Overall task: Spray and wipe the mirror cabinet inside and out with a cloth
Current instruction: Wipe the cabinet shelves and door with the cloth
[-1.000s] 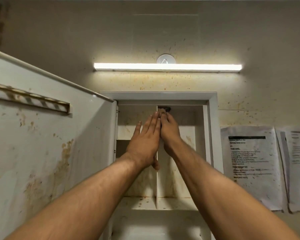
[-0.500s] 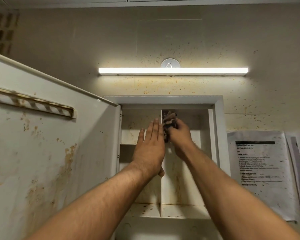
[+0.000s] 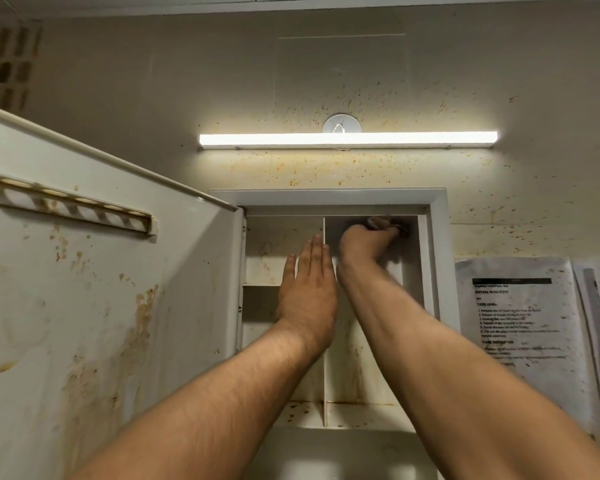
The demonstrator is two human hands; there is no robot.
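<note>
The white mirror cabinet [image 3: 437, 216] hangs open on the wall, its inside stained brown. A vertical divider [image 3: 324, 375] splits it into compartments. My left hand [image 3: 309, 289] lies flat with straight fingers against the divider's front edge. My right hand [image 3: 364, 244] reaches into the top of the right compartment and grips a dark cloth [image 3: 387, 224] against the back wall near the ceiling of the cabinet. Most of the cloth is hidden behind my fingers. No spray bottle is in view.
The cabinet door [image 3: 101, 306] swings out at the left, spotted with brown stains, a striped rail [image 3: 66, 206] across it. A lit tube lamp [image 3: 347, 139] sits above the cabinet. Printed sheets [image 3: 523, 334] hang on the speckled wall at the right.
My right hand has carried the cloth from the divider's top rightward into the upper right compartment. My left hand has stayed flat on the divider.
</note>
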